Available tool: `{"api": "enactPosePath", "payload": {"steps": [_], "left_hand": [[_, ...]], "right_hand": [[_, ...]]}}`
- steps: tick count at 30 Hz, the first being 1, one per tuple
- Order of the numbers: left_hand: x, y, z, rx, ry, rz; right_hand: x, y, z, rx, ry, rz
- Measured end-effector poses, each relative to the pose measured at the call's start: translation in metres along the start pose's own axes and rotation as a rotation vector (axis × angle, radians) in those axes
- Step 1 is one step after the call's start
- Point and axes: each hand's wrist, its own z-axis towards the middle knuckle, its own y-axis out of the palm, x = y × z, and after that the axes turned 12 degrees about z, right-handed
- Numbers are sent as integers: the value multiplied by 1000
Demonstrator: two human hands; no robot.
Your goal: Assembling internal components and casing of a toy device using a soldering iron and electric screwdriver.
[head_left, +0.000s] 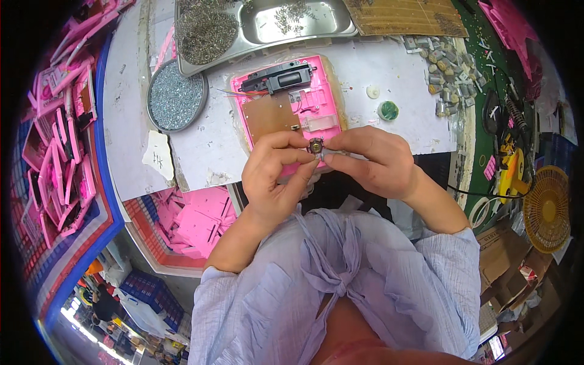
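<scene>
A small round dark part with a brass-coloured centre (pixel 316 146) is pinched between the fingertips of my left hand (pixel 271 164) and my right hand (pixel 377 159). Beneath it lies a pink plastic housing (pixel 333 82), its near edge partly hidden by my fingers. Across the housing's far end sits a black oblong module (pixel 286 79) with thin coloured wires at its left. A brown board (pixel 267 115) covers the left part, and a clear rectangular piece (pixel 320 123) lies at the right.
A round dish of small silvery screws (pixel 176 97) stands at the left, near a torn white scrap (pixel 158 153). Behind is a metal tray (pixel 261 45) with small metal parts. Several small motors (pixel 447 79), a green roll (pixel 388 110) and a white disc (pixel 373 92) lie right. Pink panels (pixel 198 216) fill a crate below left.
</scene>
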Motion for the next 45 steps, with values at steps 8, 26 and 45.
{"api": "enactPosePath", "payload": {"steps": [8, 26, 45], "left_hand": [[-13, -7, 12, -63, 33, -73], [-26, -16, 11, -139, 236, 621], [-40, -39, 34, -67, 181, 319]], "right_hand": [[7, 1, -1, 35, 12, -8], [36, -8, 6, 147, 85, -27], [52, -7, 41, -95, 332, -166]]}}
